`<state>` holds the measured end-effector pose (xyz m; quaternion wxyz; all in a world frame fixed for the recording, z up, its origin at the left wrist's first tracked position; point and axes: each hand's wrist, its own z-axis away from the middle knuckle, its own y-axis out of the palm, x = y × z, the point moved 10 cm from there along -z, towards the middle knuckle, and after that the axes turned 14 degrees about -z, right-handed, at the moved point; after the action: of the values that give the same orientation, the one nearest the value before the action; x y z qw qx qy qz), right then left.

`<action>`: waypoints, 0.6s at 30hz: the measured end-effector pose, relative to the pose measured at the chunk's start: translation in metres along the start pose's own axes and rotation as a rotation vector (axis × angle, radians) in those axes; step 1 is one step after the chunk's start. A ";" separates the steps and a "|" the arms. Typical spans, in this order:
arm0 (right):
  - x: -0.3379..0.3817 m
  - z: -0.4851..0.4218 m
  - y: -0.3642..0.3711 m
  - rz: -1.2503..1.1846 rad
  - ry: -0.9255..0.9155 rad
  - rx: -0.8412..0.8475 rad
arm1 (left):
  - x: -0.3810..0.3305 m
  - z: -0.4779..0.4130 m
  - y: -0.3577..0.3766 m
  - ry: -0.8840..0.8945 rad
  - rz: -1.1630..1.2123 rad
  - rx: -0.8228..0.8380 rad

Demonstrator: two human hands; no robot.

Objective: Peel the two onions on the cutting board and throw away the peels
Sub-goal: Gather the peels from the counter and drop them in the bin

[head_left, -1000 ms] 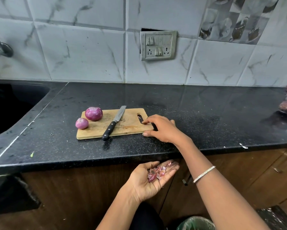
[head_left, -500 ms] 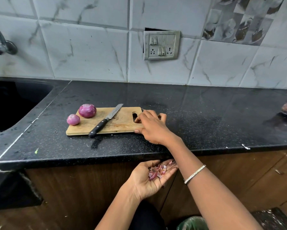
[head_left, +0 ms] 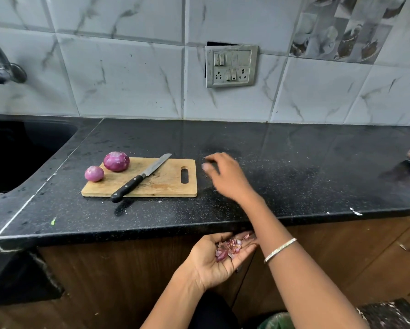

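The inside of the green-lined bin does not show. Your left hand, palm up with fingers relaxed, carries the peels below the tabletop edge. Your right hand, fingers loosely bent, is beside the cutting board, where the big onion and the small onion lie.

Left grip palm up, cupped, fingers nearly straight. Right grip extended forward, palm down, fingers loosely bent.

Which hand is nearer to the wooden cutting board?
Right. The right hand is over the counter just beside the slotted end of the cutting board; the left hand is below the counter edge, carrying onion peels.
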<state>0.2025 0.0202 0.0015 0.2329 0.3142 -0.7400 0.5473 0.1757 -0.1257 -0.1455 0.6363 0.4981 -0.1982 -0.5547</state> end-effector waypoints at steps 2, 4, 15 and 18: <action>-0.028 -0.020 -0.021 -0.005 0.097 -0.081 | 0.000 0.000 -0.002 -0.012 -0.014 -0.009; -0.057 -0.042 -0.021 0.003 0.204 -0.035 | 0.001 -0.001 -0.005 -0.019 -0.025 -0.011; -0.082 -0.098 0.037 0.146 0.129 0.378 | -0.004 -0.014 -0.019 -0.088 0.047 -0.012; -0.076 -0.075 0.040 0.016 0.029 0.463 | -0.004 -0.014 -0.018 -0.100 0.057 -0.002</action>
<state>0.2269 0.1158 -0.0553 0.1610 0.3451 -0.5939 0.7087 0.1769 -0.1145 -0.1661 0.6418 0.4631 -0.2433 -0.5607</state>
